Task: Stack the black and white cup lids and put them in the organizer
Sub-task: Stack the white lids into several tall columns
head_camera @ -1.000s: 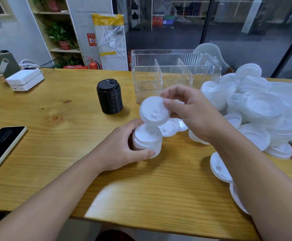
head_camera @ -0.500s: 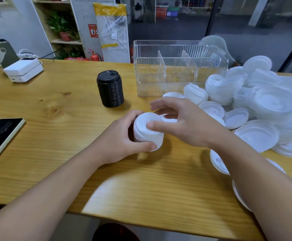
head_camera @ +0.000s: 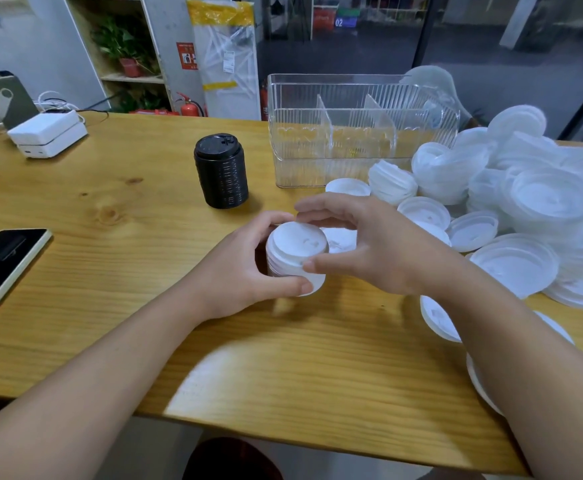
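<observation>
While gripped round its side by left hand (head_camera: 248, 271), white lid stack (head_camera: 295, 259) upright on bench (head_camera: 117, 258), near middle. Right hand (head_camera: 369, 244) curled over top lid, thumb and fingertips at its rim. Black lid stack (head_camera: 221, 171) upright behind, beside clear organizer (head_camera: 359, 129). Loose white lids (head_camera: 518, 202) heaped at right.

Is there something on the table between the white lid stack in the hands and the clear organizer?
One loose white lid lies beside the organizer's front wall, roughly between it and the white lid stack. Lifting over clears it.
</observation>
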Motion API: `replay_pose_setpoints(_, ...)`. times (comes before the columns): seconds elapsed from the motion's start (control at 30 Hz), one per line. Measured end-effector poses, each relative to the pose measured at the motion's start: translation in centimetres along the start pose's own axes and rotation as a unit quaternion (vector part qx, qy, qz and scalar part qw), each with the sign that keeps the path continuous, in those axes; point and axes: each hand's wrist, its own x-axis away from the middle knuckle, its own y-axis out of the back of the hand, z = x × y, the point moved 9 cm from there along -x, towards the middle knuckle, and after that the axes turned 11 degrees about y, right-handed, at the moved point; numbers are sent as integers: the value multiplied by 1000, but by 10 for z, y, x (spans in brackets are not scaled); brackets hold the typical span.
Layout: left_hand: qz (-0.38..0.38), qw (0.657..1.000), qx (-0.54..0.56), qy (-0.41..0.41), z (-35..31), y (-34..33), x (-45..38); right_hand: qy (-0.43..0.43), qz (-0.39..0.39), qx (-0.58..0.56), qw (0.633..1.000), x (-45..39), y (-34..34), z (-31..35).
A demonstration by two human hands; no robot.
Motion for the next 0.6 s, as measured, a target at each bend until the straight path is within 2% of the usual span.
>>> replay_pose_setpoints(0.2,-2,1000,-14,-6,2,1,0,4,6,-46,999,-1,4,-3)
replay_pose_setpoints(0.27,-6,1000,-28,-9,3,2,0,3,-22,5,1000,-1,18,-10)
replay_pose_setpoints(0.33,-13,999,-42,-19,3,3,2,-4,-51,103,993,2,33,-17)
replay_pose_setpoints(0.47,0,998,-41,-53,-2,-3,7,-40,-15,180,983,4,18,-29)
replay_pose_setpoints(0.6,15,999,-34,-26,3,-8,4,-14,10,249,968,-1,-4,-26)
